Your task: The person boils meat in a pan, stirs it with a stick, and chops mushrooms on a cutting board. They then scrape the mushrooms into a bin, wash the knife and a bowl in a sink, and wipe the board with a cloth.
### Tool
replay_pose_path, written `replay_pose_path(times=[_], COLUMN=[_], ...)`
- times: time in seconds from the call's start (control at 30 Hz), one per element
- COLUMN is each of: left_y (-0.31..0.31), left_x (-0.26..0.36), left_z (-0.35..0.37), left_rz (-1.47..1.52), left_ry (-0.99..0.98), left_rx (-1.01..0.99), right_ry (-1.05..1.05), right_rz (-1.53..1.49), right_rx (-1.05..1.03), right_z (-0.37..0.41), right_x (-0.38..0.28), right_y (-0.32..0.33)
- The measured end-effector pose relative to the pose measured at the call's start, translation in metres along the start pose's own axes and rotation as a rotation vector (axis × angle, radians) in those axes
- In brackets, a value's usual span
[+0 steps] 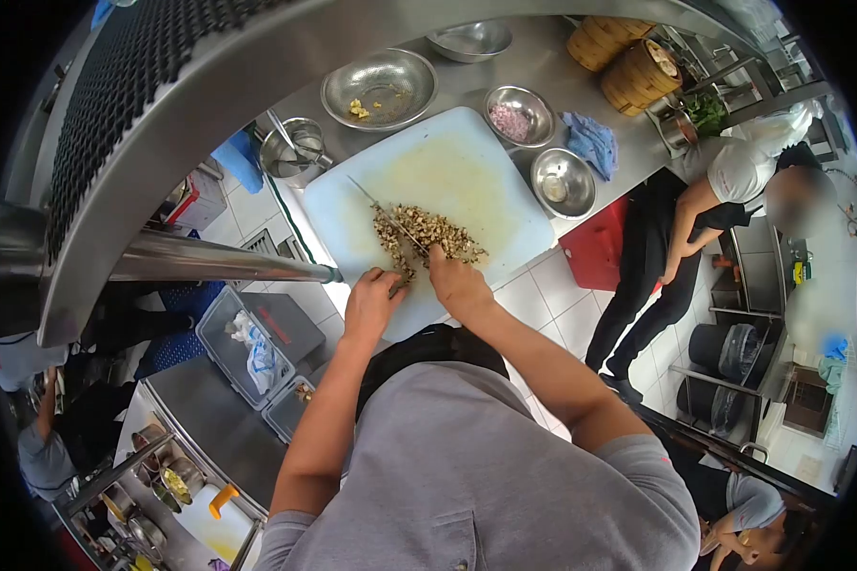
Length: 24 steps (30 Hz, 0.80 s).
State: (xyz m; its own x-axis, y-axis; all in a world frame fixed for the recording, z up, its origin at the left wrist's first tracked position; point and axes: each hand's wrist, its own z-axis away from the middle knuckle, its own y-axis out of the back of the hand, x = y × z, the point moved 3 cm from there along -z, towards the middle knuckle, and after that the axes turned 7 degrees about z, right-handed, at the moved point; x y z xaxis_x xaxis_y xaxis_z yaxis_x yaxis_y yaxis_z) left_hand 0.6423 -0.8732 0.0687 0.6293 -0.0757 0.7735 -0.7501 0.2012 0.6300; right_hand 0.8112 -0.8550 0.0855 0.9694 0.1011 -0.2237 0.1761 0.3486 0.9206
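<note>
A pile of chopped brown pieces [438,231] lies in the middle of a white cutting board [467,171] on a steel counter. My right hand [455,283] grips the handle of a knife [383,211], whose blade lies across the pile and points away to the far left. My left hand [372,300] rests on the board's near edge with curled fingers, touching the near side of the pile.
Steel bowls ring the board: a large one [379,88] with yellow bits, one with pink mince [518,115], another [563,182] at the right, a small pot [293,152] at the left. A blue cloth [592,143] and bamboo steamers [638,74] sit farther right. A person [695,228] stands at the right.
</note>
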Motion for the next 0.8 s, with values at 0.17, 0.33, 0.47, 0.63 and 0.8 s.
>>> replay_pose_path(times=[0.17,0.33,0.47,0.63,0.8], left_y=[-0.022,-0.036,-0.029,-0.025,-0.032], left_x=[0.019,0.032,0.040,0.041,0.047], left_z=[-0.010,-0.013,-0.007,-0.006,-0.007], left_rz=[-0.058,-0.010,-0.053,-0.045,0.074], left_ry=[-0.067,-0.101,-0.111,-0.018,0.095], left_rx=[0.088,0.256,0.332,0.401,0.414], right_ry=[0.054,0.122,0.201,0.268,0.317], right_rz=[0.089,0.187,0.210,0.272,0.297], right_rx=[-0.133,-0.144,-0.121,-0.161,-0.180], right_z=[-0.002,-0.021,-0.021,-0.044,-0.050], right_x=[0.008,0.034,0.028,0.054,0.058], right_y=[0.064,0.040,0.069,0.063,0.061])
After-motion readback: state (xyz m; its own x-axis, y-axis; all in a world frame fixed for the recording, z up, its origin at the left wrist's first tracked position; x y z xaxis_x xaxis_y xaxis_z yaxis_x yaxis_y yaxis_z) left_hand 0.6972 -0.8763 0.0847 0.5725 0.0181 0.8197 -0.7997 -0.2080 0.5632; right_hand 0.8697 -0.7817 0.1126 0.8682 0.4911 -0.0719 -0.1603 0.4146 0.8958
